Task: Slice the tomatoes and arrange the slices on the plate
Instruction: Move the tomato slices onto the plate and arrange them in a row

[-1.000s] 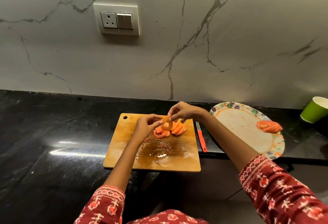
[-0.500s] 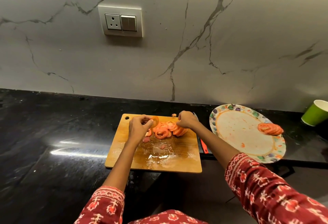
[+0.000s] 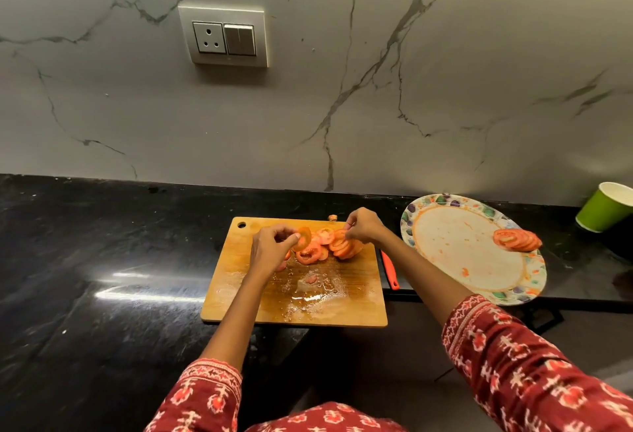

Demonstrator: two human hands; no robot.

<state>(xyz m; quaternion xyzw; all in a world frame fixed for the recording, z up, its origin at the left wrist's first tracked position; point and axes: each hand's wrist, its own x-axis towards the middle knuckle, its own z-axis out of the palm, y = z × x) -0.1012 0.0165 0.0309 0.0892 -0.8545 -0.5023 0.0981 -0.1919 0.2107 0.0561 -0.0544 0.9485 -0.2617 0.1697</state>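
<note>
One wooden cutting board, one floral oval plate – two piles of red tomato slices. Left hand pinches one thin tomato slice upright above the board. Right hand pinches at the board pile.

sleeves — dark red, white-and-orange motifs | cuffs banded (patterned trim) | forearms bare | garment front — same print

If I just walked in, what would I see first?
Orange-red tomato slices piled at the far end of a wet wooden cutting board, with the left hand pinching one slice upright. Right of the board, a flowery plate holds a few slices.
</note>
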